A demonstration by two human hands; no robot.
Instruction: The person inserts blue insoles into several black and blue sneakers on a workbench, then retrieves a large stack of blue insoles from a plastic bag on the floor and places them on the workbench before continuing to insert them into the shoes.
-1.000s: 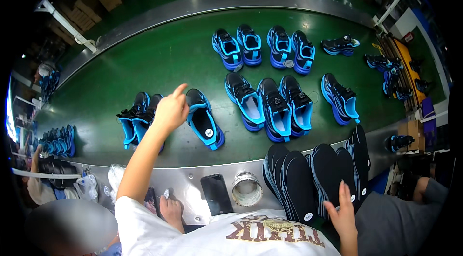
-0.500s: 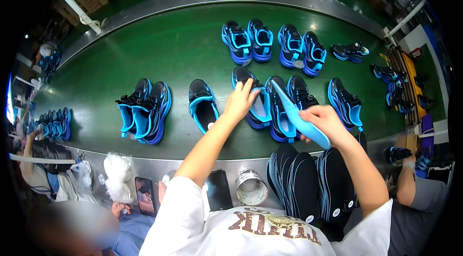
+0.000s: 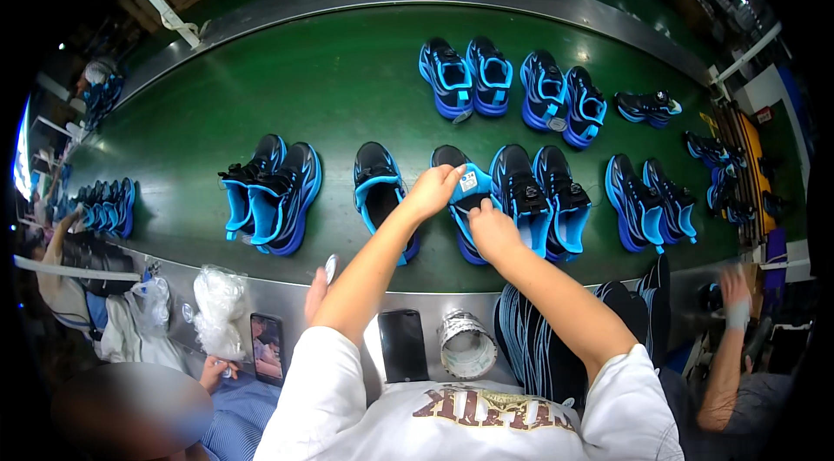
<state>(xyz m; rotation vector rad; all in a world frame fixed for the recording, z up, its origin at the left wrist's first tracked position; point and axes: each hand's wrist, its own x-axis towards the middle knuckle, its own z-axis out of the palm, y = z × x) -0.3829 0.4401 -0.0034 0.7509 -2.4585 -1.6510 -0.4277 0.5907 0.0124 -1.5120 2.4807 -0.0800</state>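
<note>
A black and blue sneaker (image 3: 470,243) stands under both my hands on the green work surface. Pinched at its raised tongue, which bears a white label (image 3: 469,180), is my left hand (image 3: 434,192). My right hand (image 3: 493,232) is closed at the shoe's opening; what its fingers hold, if anything, is hidden. To the right stands a pair of like sneakers (image 3: 512,170), and a single sneaker (image 3: 375,167) is on the left. Stacks of black insoles with blue undersides (image 3: 526,344) lie below my right forearm.
More sneakers (image 3: 295,187) stand left, right and farther back. Along the metal edge are a white-smeared can (image 3: 467,344), a black phone (image 3: 403,346) and a clear plastic bag (image 3: 219,309). Co-workers' hands show at left (image 3: 316,294) and right (image 3: 736,298).
My right hand has moved left and down to the sneaker's opening; the blue insole it held no longer shows. My left hand now grips the tongue. A co-worker's hand at right has risen.
</note>
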